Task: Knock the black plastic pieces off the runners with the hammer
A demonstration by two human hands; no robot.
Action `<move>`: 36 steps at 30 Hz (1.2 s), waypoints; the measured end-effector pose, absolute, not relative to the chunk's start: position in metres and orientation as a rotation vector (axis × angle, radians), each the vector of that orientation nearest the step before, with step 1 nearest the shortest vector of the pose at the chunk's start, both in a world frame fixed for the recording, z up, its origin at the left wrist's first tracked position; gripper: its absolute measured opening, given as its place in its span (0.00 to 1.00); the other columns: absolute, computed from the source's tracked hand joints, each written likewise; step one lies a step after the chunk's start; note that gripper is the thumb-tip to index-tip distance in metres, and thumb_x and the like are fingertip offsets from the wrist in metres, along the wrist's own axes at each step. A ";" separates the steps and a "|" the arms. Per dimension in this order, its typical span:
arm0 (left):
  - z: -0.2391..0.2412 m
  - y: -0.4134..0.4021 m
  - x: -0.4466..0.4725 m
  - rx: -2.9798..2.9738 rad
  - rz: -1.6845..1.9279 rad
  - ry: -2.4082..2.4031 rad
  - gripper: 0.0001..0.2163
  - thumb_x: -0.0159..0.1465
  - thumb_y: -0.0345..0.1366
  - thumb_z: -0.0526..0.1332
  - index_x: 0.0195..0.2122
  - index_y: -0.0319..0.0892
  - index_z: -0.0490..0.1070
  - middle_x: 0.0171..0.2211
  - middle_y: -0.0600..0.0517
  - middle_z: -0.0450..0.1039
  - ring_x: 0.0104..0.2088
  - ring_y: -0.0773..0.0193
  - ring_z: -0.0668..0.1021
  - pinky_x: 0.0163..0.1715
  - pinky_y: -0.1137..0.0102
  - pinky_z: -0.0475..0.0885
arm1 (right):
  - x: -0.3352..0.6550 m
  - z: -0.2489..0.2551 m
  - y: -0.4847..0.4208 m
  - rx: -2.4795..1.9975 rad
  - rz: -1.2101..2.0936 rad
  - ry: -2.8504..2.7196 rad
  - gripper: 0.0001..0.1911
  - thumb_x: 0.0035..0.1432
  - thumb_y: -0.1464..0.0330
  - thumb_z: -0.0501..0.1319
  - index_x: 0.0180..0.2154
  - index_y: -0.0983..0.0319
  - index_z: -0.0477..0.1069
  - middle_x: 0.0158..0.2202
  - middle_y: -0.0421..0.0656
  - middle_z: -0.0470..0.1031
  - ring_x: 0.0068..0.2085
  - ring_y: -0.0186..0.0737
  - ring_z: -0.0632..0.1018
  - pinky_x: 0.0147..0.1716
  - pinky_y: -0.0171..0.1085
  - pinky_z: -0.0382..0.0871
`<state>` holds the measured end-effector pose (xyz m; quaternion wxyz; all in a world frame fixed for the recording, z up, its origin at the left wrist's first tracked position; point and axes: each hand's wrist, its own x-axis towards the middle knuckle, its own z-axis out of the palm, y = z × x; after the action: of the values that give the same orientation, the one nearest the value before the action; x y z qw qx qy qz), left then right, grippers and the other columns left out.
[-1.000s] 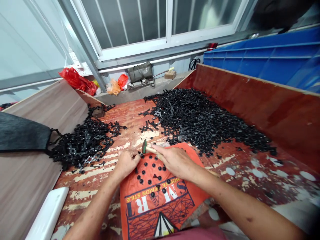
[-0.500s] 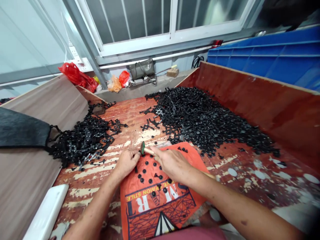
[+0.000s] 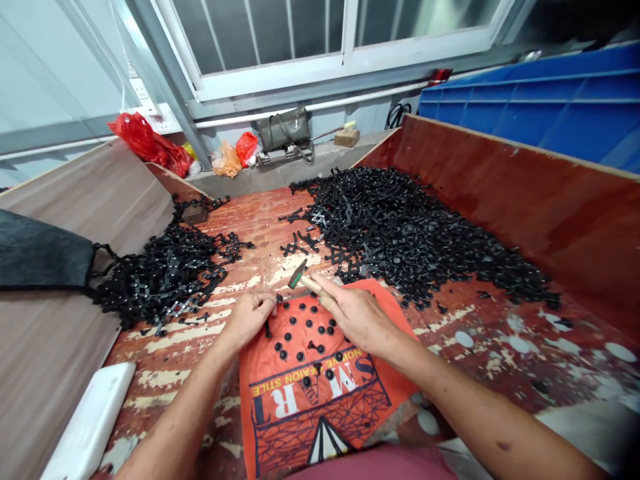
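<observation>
You are gripping a small hammer [image 3: 304,279] in your right hand [image 3: 357,317], fingers closed round its wooden handle close to the head, which is hanging tilted just above the far edge of the orange cloth [image 3: 320,400]. Your left hand [image 3: 247,319] is lying at the cloth's left corner with the fingers curled in. It seems to be pinching a little black piece [image 3: 278,299] between thumb and forefinger, though the piece is too small to be sure.

The hammer head is sitting almost directly over that piece, so your fingertips are very near the striking line. In my judgement, the step is going best if you are holding the piece low and from the side, so the top is bare. A short, square tap from the wrist would suit better than a swing, and gripping this near the head is giving you that control.

Round black buttons [image 3: 305,340] are lying loose on the cloth between your hands. The big black heap [image 3: 400,233] is spreading beyond on the right, and a smaller heap [image 3: 160,273] on the left.
</observation>
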<state>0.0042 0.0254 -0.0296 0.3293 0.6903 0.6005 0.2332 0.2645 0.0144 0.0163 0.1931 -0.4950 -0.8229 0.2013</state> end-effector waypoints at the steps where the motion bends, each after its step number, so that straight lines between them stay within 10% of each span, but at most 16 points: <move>1: -0.029 0.025 0.005 1.811 0.609 1.573 0.14 0.61 0.35 0.50 0.20 0.42 0.68 0.20 0.54 0.70 0.24 0.63 0.72 0.29 0.70 0.63 | 0.265 0.015 0.014 -1.388 0.567 -2.315 0.26 0.69 0.66 0.50 0.67 0.46 0.56 0.48 0.42 0.81 0.42 0.44 0.82 0.42 0.39 0.73; 9: -0.031 0.024 0.013 1.890 0.531 1.638 0.15 0.61 0.38 0.52 0.17 0.43 0.56 0.16 0.58 0.56 0.21 0.67 0.63 0.26 0.70 0.55 | 0.268 0.008 0.011 -1.418 0.548 -2.329 0.26 0.70 0.66 0.50 0.66 0.48 0.58 0.43 0.43 0.82 0.39 0.43 0.82 0.39 0.38 0.72; 36: -0.026 0.015 0.019 1.888 0.572 1.680 0.16 0.63 0.39 0.51 0.18 0.44 0.59 0.17 0.55 0.63 0.21 0.64 0.67 0.27 0.69 0.56 | 0.248 0.027 0.013 -1.421 0.333 -2.478 0.26 0.71 0.65 0.47 0.68 0.52 0.52 0.37 0.43 0.82 0.35 0.42 0.80 0.30 0.36 0.63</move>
<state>0.0189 0.0151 -0.0262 0.2716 0.7013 0.6240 0.2122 0.2478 0.0133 0.0267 0.1325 -0.4897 -0.8541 0.1146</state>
